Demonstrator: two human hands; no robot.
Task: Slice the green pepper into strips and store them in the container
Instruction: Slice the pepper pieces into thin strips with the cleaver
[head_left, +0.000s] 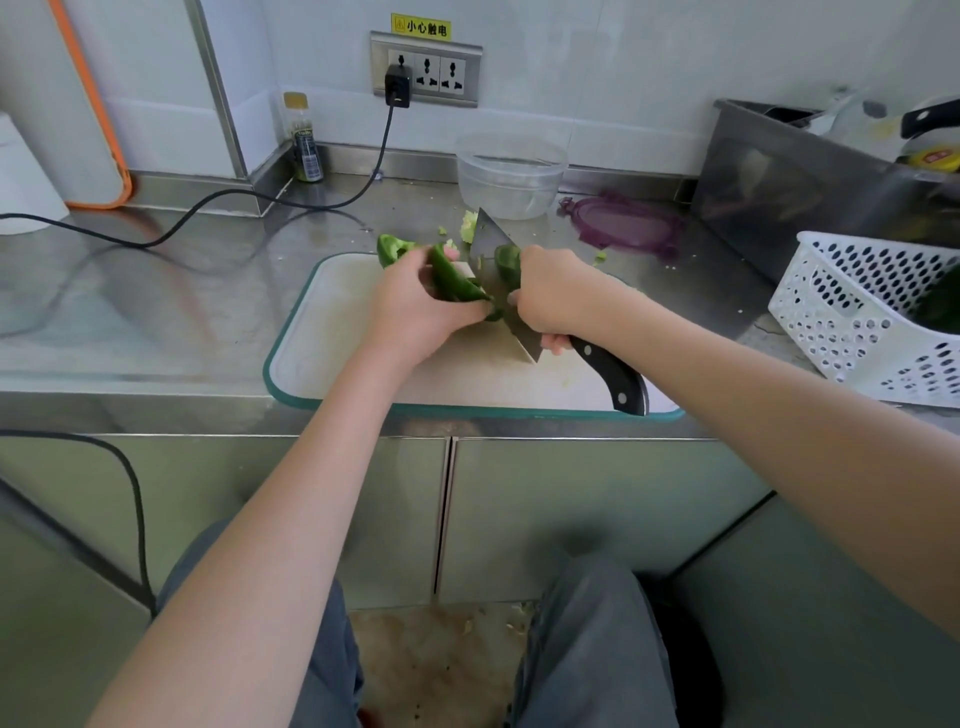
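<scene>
Holding a green pepper piece (457, 283) over the cutting board (322, 332), the left hand (421, 306) curls round it, probably to steady it at the blade. The right hand (556, 296) wraps the knife (519, 306) near its blade, the handle sticking out toward the person, for close control. Another pepper piece (392, 248) lies at the board's far edge. Beyond, the clear container (511, 174) waits open, its purple lid (626, 226) beside it.

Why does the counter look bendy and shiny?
In the head view the wide lens curves the steel counter and its edges; the metal mirrors the black cable and soft light; the basket and far right corner look a bit blurry.
</scene>
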